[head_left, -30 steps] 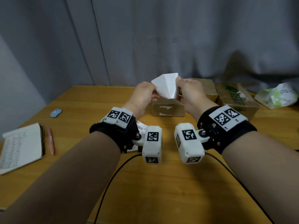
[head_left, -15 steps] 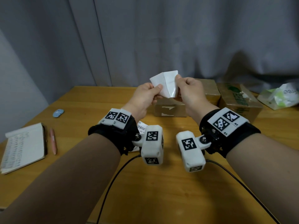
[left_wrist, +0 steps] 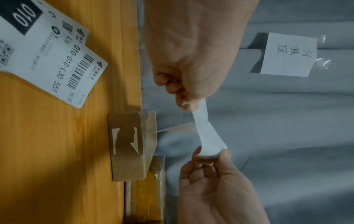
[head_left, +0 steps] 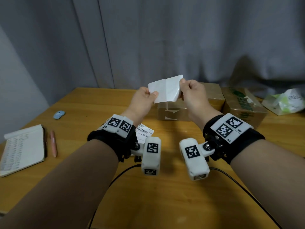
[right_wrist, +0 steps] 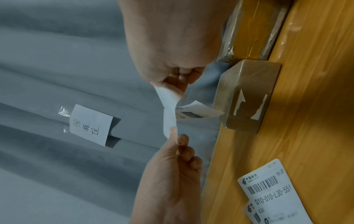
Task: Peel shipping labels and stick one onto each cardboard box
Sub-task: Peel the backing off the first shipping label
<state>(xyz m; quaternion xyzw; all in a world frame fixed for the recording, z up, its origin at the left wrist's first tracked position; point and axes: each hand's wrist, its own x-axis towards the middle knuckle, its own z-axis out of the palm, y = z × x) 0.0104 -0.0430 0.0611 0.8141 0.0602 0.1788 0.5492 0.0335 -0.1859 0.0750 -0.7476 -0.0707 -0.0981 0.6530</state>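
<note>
I hold a white label sheet [head_left: 165, 90] in the air over a small taped cardboard box [head_left: 171, 113]. My left hand [head_left: 148, 96] pinches the sheet's lower left corner and my right hand [head_left: 186, 90] pinches its right edge. In the right wrist view a printed label [right_wrist: 195, 112] curls away from the blank backing strip [right_wrist: 169, 109] between the two hands. A second box [head_left: 212, 95] stands behind the small one, and a box with green print [head_left: 242, 106] stands to the right. Loose barcode labels [head_left: 144, 132] lie on the table under my left wrist.
An open notebook [head_left: 23, 147] and a pink pen [head_left: 53, 143] lie at the left, with a small blue object [head_left: 59, 114] beyond them. A crumpled plastic bag [head_left: 285, 103] sits at the far right. A grey curtain with a handwritten note [left_wrist: 289, 54] hangs behind the wooden table [head_left: 165, 195].
My hands have drawn apart. The sheet, earlier folded into a peak between them, now stretches out wider and flatter.
</note>
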